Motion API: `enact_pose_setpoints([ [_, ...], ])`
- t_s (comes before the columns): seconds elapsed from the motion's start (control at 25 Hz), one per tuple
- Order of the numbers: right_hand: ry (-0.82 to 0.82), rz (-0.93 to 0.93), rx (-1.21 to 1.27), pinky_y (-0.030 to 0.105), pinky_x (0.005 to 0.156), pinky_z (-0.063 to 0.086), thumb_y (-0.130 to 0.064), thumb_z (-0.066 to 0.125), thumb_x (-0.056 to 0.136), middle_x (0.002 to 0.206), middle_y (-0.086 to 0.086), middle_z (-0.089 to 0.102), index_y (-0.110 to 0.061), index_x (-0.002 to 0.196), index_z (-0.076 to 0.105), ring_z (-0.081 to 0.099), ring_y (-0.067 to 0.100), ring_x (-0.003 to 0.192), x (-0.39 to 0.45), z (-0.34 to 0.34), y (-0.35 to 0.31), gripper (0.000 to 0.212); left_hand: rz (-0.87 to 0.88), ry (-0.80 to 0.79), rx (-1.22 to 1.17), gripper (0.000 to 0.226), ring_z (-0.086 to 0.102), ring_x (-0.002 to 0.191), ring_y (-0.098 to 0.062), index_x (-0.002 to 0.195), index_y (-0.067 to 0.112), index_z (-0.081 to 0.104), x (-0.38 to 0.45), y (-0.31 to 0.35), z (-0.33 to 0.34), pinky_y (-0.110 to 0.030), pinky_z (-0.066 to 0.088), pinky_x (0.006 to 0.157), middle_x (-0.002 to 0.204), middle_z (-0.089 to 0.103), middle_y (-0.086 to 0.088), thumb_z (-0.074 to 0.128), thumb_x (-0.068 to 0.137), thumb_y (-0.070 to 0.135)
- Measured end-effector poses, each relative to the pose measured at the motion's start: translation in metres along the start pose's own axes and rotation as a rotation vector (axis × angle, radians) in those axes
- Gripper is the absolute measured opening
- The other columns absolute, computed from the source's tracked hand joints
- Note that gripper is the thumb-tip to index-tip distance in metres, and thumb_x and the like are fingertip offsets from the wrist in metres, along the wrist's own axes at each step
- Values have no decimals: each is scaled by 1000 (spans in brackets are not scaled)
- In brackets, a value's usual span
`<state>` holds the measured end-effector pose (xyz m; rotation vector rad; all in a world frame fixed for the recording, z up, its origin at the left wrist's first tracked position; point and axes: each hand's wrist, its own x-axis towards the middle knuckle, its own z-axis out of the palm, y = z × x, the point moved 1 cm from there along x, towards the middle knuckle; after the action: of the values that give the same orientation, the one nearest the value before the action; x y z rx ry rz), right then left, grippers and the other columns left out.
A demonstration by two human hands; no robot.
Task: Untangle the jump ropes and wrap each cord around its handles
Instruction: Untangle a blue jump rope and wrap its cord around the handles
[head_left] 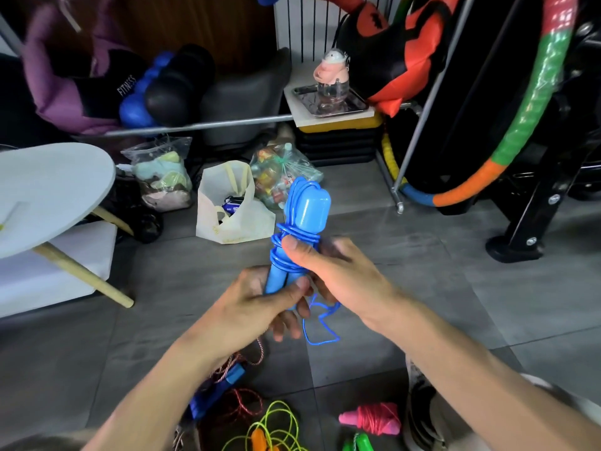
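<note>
Pair of smooth blue plastic jump-rope handles [294, 242], held together, long axis running up and away from me, fat capped ends farthest out, thin ends down in my left hand [260, 302]. Left grip is clenched round those lower ends, thumb across the front.

Right hand [328, 271] sits higher, its grip clamped over the wrapped mid-section, thumb pressing the coils of thin glossy blue plastic cord [286, 252]. Coils look tight and stacked around both handles; some strands run on up alongside the caps.

Loose tail of the cord [320, 330] hangs kinked below my hands, just under the right wrist, so the right hand is nearer to it. My guess: only that short tail is left to wind or tuck in.

On the grey tiled floor [487, 304] near me: a pink rope bundle [374, 418], already wound, a neon-yellow cord with orange handles [273, 428], loose, and a red-and-white twisted rope [244, 402], loose.
</note>
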<state>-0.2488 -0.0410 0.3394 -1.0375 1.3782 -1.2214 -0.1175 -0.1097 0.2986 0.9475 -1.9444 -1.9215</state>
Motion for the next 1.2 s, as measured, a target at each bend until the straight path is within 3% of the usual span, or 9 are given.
enact_pose_setpoints([
  [0.16,-55,-27,17,6,42,34,-22,49,100,44,-14,54,-18,70,60,47,-2,38,2,-8,-2,32,63,-54,-68,29,41,44,-11,82,7,61,-6,5,-3,-17,28,40,61,52,-6,57,87,35],
  [0.32,-199,-38,14,15,45,25,-25,61,94,64,-11,58,-24,87,73,33,1,47,9,-16,7,14,41,-47,-395,27,21,39,-8,79,6,61,-6,6,-5,-21,11,42,55,37,-5,57,86,32],
  [0.48,-134,39,-77,20,48,25,-14,57,95,65,-1,49,-1,98,65,34,1,46,15,-19,16,15,61,16,-309,32,20,40,-9,80,1,57,-8,10,-8,-16,17,39,55,39,-3,60,85,32],
  [0.64,-178,80,94,14,49,26,-10,66,88,53,-16,54,-11,93,66,37,0,46,11,-17,12,5,131,107,-93,41,27,42,-9,78,-8,51,-6,7,-7,-15,25,38,56,40,-6,66,90,29],
  [0.76,39,30,-4,8,53,39,-17,70,89,55,-15,63,-13,87,71,54,-4,49,8,-3,17,6,154,128,149,29,34,44,-10,63,6,51,-3,4,-7,-21,28,42,52,47,2,57,83,27],
  [0.84,257,-14,-282,17,54,38,-46,70,85,52,-13,56,-16,66,64,49,2,50,7,5,30,36,180,136,242,25,36,47,-10,62,6,48,-4,3,-4,-24,29,45,50,46,4,53,81,22],
  [0.96,511,-57,-513,31,58,43,-75,51,76,55,-5,55,-16,66,58,56,15,60,7,19,41,60,256,184,316,30,31,48,-7,58,11,40,-7,7,6,-21,26,46,50,37,8,51,84,2],
  [1.08,600,-57,-454,35,67,49,-79,45,74,63,-3,62,-18,75,62,61,17,70,8,27,39,63,339,217,356,31,27,50,-5,60,15,34,-6,10,12,-19,24,45,53,33,10,48,82,-3],
  [1.2,560,-120,-342,28,53,39,-73,56,76,50,-7,48,-8,70,63,45,9,49,10,20,28,65,347,157,246,26,30,51,-9,66,3,41,-7,11,7,-26,25,46,54,36,6,51,87,14],
])
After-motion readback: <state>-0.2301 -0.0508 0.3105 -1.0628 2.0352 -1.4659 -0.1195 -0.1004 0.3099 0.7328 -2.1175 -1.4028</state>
